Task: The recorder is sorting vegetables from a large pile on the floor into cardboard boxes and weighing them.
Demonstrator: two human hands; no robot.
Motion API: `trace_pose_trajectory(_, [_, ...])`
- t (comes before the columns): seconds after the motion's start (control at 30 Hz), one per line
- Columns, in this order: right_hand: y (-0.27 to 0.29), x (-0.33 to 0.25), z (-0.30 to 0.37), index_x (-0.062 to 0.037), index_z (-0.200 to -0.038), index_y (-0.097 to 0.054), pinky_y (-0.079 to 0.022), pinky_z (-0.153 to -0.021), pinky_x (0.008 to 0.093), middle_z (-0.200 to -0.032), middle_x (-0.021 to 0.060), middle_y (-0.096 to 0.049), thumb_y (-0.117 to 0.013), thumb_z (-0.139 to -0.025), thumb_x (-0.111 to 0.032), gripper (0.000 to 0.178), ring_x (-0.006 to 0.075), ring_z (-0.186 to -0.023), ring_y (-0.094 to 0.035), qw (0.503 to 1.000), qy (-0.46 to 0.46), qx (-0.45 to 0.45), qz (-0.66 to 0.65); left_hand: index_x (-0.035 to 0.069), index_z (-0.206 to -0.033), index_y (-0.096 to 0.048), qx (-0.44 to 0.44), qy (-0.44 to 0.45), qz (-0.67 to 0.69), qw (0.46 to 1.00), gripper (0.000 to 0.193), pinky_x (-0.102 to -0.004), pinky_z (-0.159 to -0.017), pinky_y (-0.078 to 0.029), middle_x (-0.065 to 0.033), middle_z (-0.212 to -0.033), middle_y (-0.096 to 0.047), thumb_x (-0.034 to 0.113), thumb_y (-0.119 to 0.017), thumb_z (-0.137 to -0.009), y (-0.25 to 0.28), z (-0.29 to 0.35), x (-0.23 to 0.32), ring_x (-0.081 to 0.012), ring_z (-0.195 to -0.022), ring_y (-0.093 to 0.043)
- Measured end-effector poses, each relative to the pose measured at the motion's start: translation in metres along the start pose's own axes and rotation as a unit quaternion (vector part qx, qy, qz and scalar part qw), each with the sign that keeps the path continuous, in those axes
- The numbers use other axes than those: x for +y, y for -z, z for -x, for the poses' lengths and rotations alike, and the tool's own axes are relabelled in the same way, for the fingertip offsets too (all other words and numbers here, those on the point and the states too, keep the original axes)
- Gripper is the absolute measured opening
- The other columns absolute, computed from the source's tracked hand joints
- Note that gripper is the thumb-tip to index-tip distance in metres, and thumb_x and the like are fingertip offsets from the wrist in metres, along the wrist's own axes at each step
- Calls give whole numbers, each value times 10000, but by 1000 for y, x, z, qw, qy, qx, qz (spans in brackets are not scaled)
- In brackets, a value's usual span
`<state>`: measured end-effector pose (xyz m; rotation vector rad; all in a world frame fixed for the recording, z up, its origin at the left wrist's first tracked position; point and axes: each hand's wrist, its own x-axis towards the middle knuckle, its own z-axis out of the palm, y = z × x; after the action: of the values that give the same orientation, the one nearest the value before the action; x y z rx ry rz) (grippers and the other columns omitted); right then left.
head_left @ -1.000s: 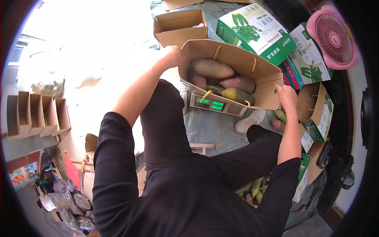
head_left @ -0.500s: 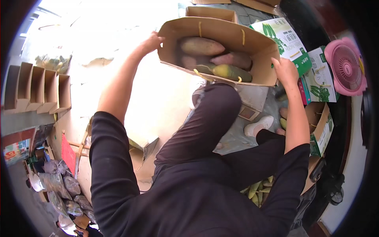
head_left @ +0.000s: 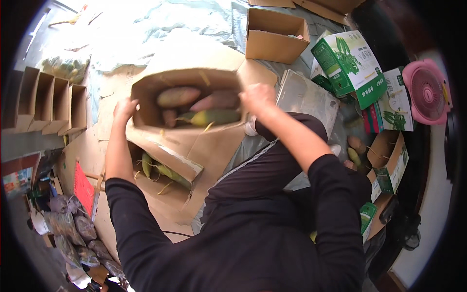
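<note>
Between my two hands is an open brown cardboard box [head_left: 145, 83], slightly blurred, with yellow cord handles. Inside lie a pinkish radish [head_left: 179, 97], a second pink one [head_left: 217, 100], a smaller pink one and a green radish [head_left: 214, 117]. My left hand [head_left: 125, 110] grips the left end wall. At the other end, my right hand [head_left: 258, 99] is closed on the right edge. Just below the held box, another open box [head_left: 181, 159] stands on cardboard sheeting, with green radishes [head_left: 168, 174] in it.
An open brown box [head_left: 277, 44] stands at the far side. To the right are green-and-white printed cartons [head_left: 354, 61] and a pink fan [head_left: 428, 92]. Empty boxes [head_left: 57, 100] line the left, with filled plastic bags [head_left: 65, 221] nearer. Loose radishes [head_left: 354, 155] lie by my right leg.
Both hands have carried the box left and nearer, from above my knee to over the cardboard sheeting. The box of green radishes below and the far brown box show more fully.
</note>
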<state>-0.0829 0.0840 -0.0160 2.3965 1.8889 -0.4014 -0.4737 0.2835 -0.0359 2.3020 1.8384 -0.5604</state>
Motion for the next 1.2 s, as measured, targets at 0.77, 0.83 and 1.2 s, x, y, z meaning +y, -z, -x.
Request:
trace_pose_trajectory(0.77, [105, 120, 51, -25, -800, -614, -403, -540, 204, -646, -12, -529, -569, -865, -194, 187, 57, -571, -486, 908, -21, 39, -416, 126, -1066, -596, 65, -200, 203, 956, 305, -423, -842, -438, -126, -1083, -585, 329, -537, -846, -39, 67, 180, -321, -958, -564])
trace_pose_trajectory(0.83, [107, 158, 75, -36, -808, -621, -409, -533, 198, -660, -19, -542, -568, -868, -194, 177, 51, -570, -482, 889, -81, 68, -446, 102, -1049, -589, -24, -197, 294, 935, 323, -431, -863, -432, -169, -1056, -587, 353, -537, -851, -59, 44, 225, -317, -976, -561])
trace_pose_trajectory(1.2, [23, 301, 207, -27, -838, -622, -465, -517, 253, -655, 12, -578, -621, -820, -210, 183, 97, -560, -549, 833, -302, 101, -452, 58, -771, -701, -284, -350, -5, 893, 275, -386, -645, -496, -158, -850, -666, 324, -647, -728, -199, -32, 233, -262, -720, -638])
